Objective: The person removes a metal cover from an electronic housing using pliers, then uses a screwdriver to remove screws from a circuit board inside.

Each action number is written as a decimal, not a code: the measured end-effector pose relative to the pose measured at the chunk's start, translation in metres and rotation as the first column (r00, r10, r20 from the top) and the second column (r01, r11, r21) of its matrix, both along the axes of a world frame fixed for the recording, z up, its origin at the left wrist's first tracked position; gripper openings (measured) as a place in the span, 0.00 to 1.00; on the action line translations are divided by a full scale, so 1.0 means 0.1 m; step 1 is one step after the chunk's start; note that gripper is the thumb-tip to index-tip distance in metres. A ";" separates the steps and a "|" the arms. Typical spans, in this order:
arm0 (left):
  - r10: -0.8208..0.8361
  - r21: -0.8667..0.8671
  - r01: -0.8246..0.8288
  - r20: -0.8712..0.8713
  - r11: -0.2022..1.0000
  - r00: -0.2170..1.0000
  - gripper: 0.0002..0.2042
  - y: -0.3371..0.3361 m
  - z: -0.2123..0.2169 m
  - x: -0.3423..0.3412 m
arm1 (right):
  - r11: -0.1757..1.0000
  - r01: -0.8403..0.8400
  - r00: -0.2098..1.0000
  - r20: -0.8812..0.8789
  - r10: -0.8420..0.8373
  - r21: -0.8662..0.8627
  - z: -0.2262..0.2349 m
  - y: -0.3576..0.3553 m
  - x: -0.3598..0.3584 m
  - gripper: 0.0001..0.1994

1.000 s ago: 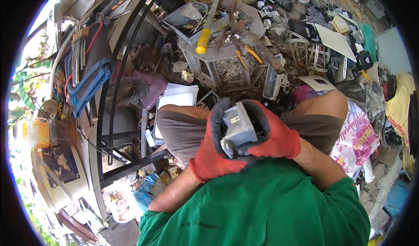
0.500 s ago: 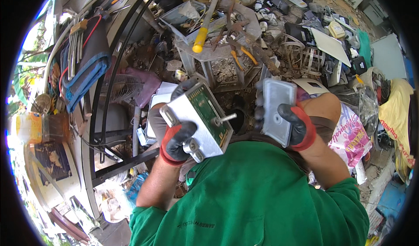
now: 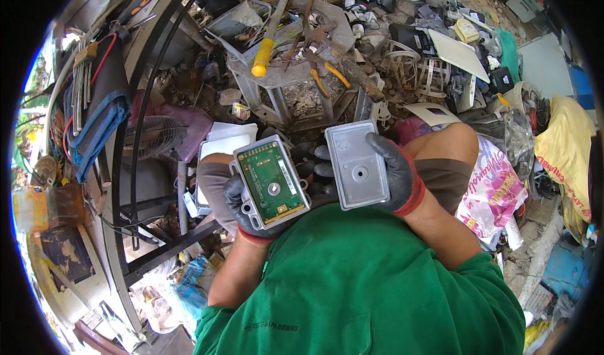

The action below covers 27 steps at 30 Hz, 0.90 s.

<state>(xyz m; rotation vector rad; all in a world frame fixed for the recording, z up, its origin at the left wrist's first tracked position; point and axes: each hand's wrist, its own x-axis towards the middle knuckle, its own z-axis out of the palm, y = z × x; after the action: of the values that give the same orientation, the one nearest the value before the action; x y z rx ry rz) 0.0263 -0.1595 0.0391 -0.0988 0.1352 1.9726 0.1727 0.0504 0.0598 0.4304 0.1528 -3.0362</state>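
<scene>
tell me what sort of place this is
Probably an outdoor scrap-sorting yard: discarded electronics and plastic parts litter the ground, a yellow-handled hammer and pliers lie on a crate, and gloved hands hold an opened casing's green circuit board.

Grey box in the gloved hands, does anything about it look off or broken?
It is apart in two pieces. The left hand holds the base with a bare green circuit board showing; the right hand holds the grey cover separately. No cracks show on either piece.

We sit in an outdoor scrap yard: broken grey plastic casings heaped at twelve o'clock, a yellow-handled hammer and orange-handled pliers lying on a rubble-filled grey crate.
</scene>
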 end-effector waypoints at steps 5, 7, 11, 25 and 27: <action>-0.084 -0.016 0.084 0.013 0.996 0.996 0.44 -0.23 -0.26 -0.09 | 0.964 -0.051 0.987 0.162 0.009 0.259 -0.05 0.09 0.25 0.26; -0.089 -0.017 0.090 0.066 0.996 0.994 0.44 -0.24 -0.33 -0.11 | 0.965 0.015 0.976 0.204 -0.071 0.262 -0.07 0.17 0.41 0.25; -0.098 -0.277 0.062 -0.118 0.959 0.988 0.42 0.01 -0.05 0.05 | 0.939 0.311 0.927 0.172 -0.334 0.149 -0.23 0.30 0.86 0.21; -0.394 -0.022 0.396 -0.162 0.918 0.905 0.49 0.42 0.03 0.32 | 0.658 0.746 0.577 -0.595 -0.559 0.105 -0.38 0.36 1.43 0.22; -0.353 -0.152 0.328 -0.192 0.932 0.916 0.49 0.41 0.11 0.39 | 0.680 0.724 0.581 -0.631 -0.514 0.113 -0.36 0.39 1.46 0.22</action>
<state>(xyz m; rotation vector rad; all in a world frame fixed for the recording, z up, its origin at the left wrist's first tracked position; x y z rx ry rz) 0.0652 -0.1186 0.0496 0.0617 0.3858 1.6196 0.3187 0.0890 0.0235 -0.5752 0.7648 -3.7592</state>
